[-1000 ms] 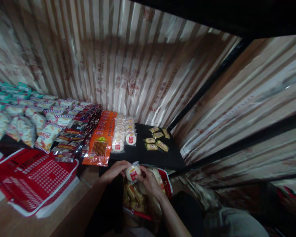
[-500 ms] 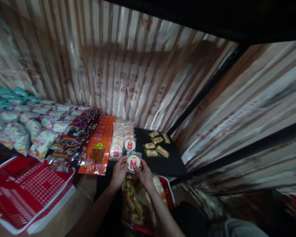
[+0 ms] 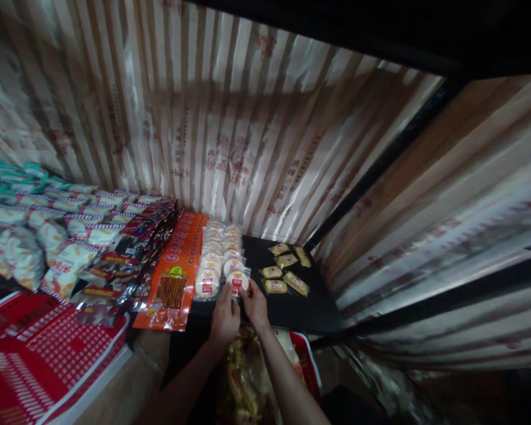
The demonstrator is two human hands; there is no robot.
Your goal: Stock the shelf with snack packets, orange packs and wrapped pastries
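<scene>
A clear packet of round white rice crackers with a red label lies at the near end of the right-hand row of like packets on the black table. My left hand is closed at its lower left edge, fingers close together. My right hand grips its right side between thumb and fingers. Parts of the packet's near edge are hidden behind my fingers. To the right of the row, several small yellow wrapped snacks lie loose on the table.
Left of the crackers lies an orange snack bag, then dark packets and white chip bags. A red basket stands at the lower left; another red basket holds snacks below my arms. Corrugated sheeting rises behind.
Both hands have moved the rice cracker packet away from me, from the table's front edge to the end of the right-hand row. The view has shifted slightly.
</scene>
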